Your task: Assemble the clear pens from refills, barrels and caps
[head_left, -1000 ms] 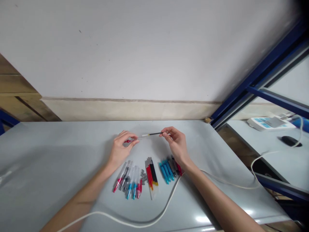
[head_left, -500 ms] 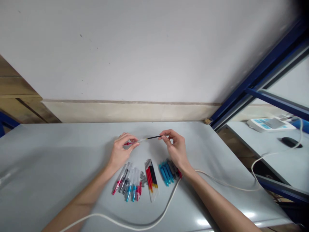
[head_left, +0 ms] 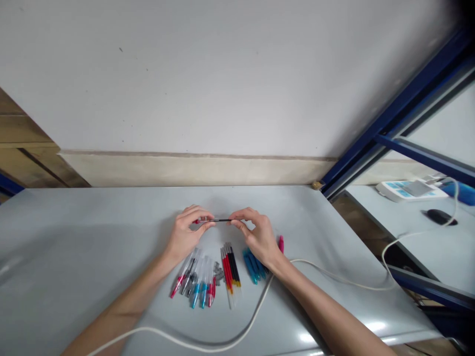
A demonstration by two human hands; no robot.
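Between finger and thumb, my left hand [head_left: 188,232] pinches a clear pen barrel with a pink-red tip [head_left: 196,221]. My right hand [head_left: 258,235] is closed on the far end of a thin black refill [head_left: 223,220], whose other end runs into the barrel. Below my left hand lie clear pen barrels [head_left: 198,279] with pink, black and blue ends. Small grey pieces [head_left: 218,273] lie beside them. Red and black refills [head_left: 230,267] are in a row in the middle. Blue caps [head_left: 254,266] lie partly under my right wrist, with a pink one [head_left: 281,244] to the right.
A white cable [head_left: 178,340] curves across the grey table [head_left: 92,247] in front of the pens and passes under my right forearm. A wall stands behind. To the right are a blue metal frame [head_left: 389,109], a white device [head_left: 410,190] and a black mouse [head_left: 441,216].
My right hand has moved left and slightly down, and more of the black refill is inside the barrel. The pink cap now shows beside my right wrist.
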